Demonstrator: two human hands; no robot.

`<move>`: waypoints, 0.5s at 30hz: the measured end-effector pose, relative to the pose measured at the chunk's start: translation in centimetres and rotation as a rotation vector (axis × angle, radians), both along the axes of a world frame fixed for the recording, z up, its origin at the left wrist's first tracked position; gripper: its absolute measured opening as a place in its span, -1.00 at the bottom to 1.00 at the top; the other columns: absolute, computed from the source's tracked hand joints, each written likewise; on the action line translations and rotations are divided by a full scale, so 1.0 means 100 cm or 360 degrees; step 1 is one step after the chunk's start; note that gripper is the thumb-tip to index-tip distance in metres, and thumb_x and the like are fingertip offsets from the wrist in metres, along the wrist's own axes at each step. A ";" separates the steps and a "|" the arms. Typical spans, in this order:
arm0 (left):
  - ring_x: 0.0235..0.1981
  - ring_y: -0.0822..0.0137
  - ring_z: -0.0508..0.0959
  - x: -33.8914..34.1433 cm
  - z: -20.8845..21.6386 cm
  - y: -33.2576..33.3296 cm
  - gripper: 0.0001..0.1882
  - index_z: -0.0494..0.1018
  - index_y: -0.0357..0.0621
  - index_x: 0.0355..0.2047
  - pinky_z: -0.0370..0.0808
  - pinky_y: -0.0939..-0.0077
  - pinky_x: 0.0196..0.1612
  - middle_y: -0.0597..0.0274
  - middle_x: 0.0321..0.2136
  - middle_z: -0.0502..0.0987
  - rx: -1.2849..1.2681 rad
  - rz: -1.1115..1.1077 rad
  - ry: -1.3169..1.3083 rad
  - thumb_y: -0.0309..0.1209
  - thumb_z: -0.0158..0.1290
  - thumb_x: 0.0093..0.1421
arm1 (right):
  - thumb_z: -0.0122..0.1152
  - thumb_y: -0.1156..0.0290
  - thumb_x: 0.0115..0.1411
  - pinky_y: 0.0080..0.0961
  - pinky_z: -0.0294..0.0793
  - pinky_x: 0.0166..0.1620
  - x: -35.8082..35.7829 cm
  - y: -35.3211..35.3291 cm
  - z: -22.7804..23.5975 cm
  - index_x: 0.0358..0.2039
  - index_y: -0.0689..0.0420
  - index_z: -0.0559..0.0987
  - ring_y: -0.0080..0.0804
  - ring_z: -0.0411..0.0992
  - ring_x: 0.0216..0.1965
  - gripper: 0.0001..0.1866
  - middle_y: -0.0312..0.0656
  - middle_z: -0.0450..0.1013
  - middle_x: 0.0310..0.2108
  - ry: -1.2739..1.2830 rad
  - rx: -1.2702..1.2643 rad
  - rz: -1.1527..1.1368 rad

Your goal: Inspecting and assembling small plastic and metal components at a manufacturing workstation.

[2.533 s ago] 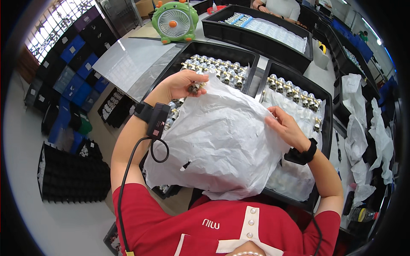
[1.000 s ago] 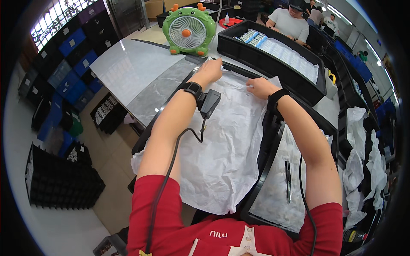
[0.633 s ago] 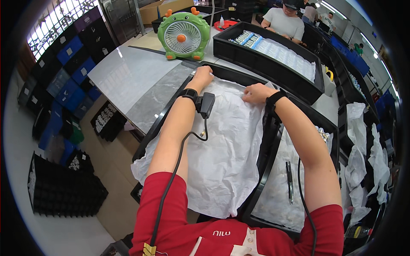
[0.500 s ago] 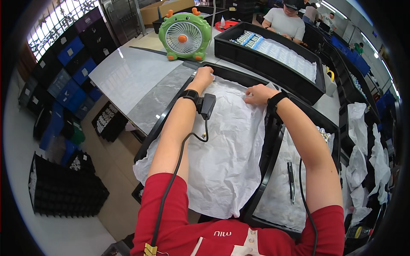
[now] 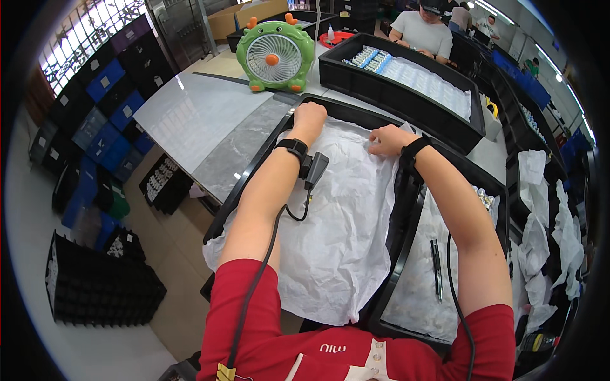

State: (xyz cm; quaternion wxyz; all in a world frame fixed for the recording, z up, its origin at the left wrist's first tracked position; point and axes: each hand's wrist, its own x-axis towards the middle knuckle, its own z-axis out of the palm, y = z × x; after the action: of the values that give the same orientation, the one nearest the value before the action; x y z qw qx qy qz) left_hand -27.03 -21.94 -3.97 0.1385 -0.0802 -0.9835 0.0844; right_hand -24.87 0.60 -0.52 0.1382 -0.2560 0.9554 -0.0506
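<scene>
A crumpled white paper sheet (image 5: 337,228) lies in a black tray (image 5: 356,113), its near end hanging over the tray's front. At the far left corner my left hand (image 5: 309,120) is closed, knuckles up, at the sheet's edge; its fingertips are hidden. My right hand (image 5: 389,140) has its fingers curled in at the sheet's far right part, thumb and fingers close together on the paper. Each wrist wears a black strap, and the left one carries a small dark box with a cable.
To the right, a second black tray (image 5: 406,267) holds paper, a black pen (image 5: 436,270) and shiny small parts (image 5: 484,198). Beyond stand a green fan (image 5: 276,56) and a black crate (image 5: 406,95) with rows of parts. A person (image 5: 424,33) sits behind it.
My left hand has shifted slightly right and turned knuckles up, hiding its fingertips. My right hand has moved slightly to the right at the sheet. The paper stays nearly the same.
</scene>
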 end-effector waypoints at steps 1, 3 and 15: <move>-0.23 0.13 0.57 -0.003 0.000 0.001 -0.82 0.55 -0.15 -0.33 0.54 0.42 -0.24 0.05 -0.27 0.54 0.0001 0.0004 0.0005 -0.51 0.04 0.03 | 0.15 0.08 -0.04 -0.37 0.41 -0.05 0.002 -0.001 0.001 -0.11 0.12 0.52 -0.12 0.44 -0.11 -0.49 -0.01 0.48 -0.17 0.0010 -0.0003 0.0021; -0.27 0.11 0.58 -0.007 -0.001 0.002 -0.83 0.56 -0.13 -0.34 0.55 0.44 -0.27 0.04 -0.28 0.55 -0.0013 0.0065 -0.0137 -0.50 0.05 0.04 | 0.15 0.10 -0.05 -0.37 0.42 -0.04 0.004 -0.003 0.003 -0.10 0.12 0.52 -0.12 0.44 -0.11 -0.48 -0.01 0.48 -0.17 -0.0007 -0.0009 -0.0005; -0.20 -0.03 0.54 -0.019 0.000 -0.022 -0.70 0.43 -0.17 -0.16 0.50 0.24 -0.16 -0.10 -0.18 0.49 0.0891 0.0050 0.0090 -0.50 0.03 0.04 | 0.20 0.15 -0.11 -0.37 0.44 -0.09 -0.003 0.013 -0.001 -0.15 0.20 0.53 -0.10 0.46 -0.17 -0.48 0.05 0.49 -0.24 0.0084 -0.0076 0.0041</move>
State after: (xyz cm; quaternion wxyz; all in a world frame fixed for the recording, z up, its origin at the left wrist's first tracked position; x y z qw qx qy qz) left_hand -28.90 -24.10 -3.97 0.1813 -0.0212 -0.9654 -0.1861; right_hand -25.22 1.86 -0.57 0.1075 -0.2729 0.9538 -0.0648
